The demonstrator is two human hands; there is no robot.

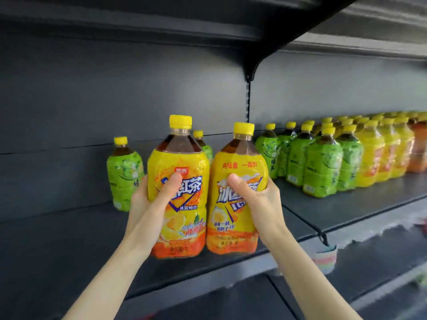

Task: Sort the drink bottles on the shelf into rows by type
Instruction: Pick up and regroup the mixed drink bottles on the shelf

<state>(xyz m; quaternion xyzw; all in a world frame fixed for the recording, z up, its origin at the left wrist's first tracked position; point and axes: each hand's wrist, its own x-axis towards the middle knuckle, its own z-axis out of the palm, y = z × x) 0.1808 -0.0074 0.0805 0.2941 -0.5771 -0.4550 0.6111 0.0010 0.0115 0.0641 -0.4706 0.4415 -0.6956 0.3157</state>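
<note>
My left hand (150, 199) grips a yellow-labelled iced tea bottle (178, 167) round its middle. My right hand (256, 197) grips a second yellow iced tea bottle (235, 227) beside it. Both bottles are upright, side by side, over the front of the dark shelf (69, 250). A green-labelled tea bottle (123, 174) stands alone at the back left. Another green bottle (203, 144) is mostly hidden behind the left held bottle. To the right stand several green tea bottles (321, 162) and, further right, rows of yellow bottles (369, 158).
An upper shelf (208, 24) overhangs, with a bracket (251, 68) at the centre upright. Orange-labelled bottles (418, 148) sit at the far right. A pale striped object (323, 259) shows below the shelf edge at the right.
</note>
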